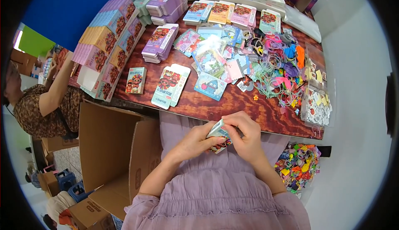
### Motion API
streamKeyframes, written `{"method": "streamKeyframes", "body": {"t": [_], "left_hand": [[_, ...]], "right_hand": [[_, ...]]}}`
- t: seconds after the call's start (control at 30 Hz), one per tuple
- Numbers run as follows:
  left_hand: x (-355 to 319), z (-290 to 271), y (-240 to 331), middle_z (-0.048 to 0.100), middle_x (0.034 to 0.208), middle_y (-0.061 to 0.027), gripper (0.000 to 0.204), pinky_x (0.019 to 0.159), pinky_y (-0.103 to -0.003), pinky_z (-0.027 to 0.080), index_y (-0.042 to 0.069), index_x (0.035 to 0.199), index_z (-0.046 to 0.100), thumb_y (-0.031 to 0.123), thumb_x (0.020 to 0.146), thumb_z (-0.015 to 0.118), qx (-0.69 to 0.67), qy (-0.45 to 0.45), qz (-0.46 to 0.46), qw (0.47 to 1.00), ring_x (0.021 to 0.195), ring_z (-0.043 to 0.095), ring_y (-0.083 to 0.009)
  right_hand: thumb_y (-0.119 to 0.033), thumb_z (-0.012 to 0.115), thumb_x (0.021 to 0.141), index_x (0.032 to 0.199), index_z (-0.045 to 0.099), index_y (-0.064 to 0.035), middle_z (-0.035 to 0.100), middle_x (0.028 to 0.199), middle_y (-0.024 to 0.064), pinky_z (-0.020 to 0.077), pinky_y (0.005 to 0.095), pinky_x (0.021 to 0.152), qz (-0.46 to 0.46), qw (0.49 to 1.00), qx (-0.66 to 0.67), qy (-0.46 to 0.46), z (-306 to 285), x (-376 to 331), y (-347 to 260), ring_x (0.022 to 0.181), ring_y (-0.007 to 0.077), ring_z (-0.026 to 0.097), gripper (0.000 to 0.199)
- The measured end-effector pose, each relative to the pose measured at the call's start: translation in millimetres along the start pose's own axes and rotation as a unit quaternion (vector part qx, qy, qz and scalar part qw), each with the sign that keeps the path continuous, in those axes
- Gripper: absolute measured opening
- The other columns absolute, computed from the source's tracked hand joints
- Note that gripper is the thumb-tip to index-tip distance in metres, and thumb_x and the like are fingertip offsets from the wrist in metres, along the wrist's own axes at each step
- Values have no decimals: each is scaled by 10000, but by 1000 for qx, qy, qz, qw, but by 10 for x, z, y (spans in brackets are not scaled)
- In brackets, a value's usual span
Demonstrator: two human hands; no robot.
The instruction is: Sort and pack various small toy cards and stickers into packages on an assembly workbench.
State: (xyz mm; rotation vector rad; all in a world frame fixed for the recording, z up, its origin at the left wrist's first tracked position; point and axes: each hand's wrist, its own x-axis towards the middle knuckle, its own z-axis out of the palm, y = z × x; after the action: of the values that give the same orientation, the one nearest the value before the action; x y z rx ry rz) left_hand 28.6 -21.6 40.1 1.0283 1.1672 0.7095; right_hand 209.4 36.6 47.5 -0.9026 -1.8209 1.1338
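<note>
Two hands meet over my lap, just off the desk's near edge. My left hand and right hand both close their fingers around one small box. Flat boxes lie near that edge; hair ties crowd the right side.

Bare table edge ahead gives passage; flat cartons and hair ties crowd beyond.
</note>
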Motion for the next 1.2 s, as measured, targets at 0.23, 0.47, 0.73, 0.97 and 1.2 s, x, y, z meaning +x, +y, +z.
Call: {"method": "streamKeyframes", "body": {"t": [0.23, 0.47, 0.73, 0.97, 1.2], "left_hand": [[-4, 76, -17, 670, 907, -110, 386, 642, -336, 512, 31, 1243, 530, 276, 967, 646, 86, 22, 39, 995, 757, 662, -189], [-11, 142, 141, 670, 927, -151, 393, 701, -388, 507, 32, 1273, 499, 262, 977, 618, 64, 7, -12, 998, 817, 680, -277], [-13, 170, 63, 659, 958, -151, 415, 707, -373, 508, 39, 1302, 458, 258, 983, 608, 64, 2, 37, 997, 825, 668, -259], [9, 136, -52, 627, 1078, -66, 482, 772, -312, 510, 27, 1374, 458, 217, 971, 643, 36, 1, 69, 997, 946, 594, -118], [14, 246, 105, 542, 1251, -195, 798, 870, -438, 521, 16, 1414, 416, 236, 763, 823, 295, 191, 149, 924, 1094, 582, -385]], "right_hand": [[70, 674, 839, 931, 672, 32, 694, 995, 129, 512, 287, 769, 21, 998, 47, 48, 51, -96, 57, 890, 194, 656, 100], [78, 654, 860, 965, 658, 32, 663, 1066, 132, 500, 291, 819, 23, 992, 59, 111, 155, -232, 67, 927, 185, 632, 115], [68, 657, 870, 979, 643, 22, 658, 1068, 130, 514, 298, 809, -10, 994, 66, 90, 140, -285, 89, 934, 203, 645, 119], [30, 631, 919, 1006, 636, 26, 659, 1059, 89, 508, 267, 827, 96, 977, 179, 69, 71, -214, 126, 938, 124, 628, 88], [-13, 591, 971, 1083, 620, 27, 658, 1039, 52, 498, 240, 837, 174, 931, 300, 115, 128, -138, 194, 932, 82, 614, 122]]}}
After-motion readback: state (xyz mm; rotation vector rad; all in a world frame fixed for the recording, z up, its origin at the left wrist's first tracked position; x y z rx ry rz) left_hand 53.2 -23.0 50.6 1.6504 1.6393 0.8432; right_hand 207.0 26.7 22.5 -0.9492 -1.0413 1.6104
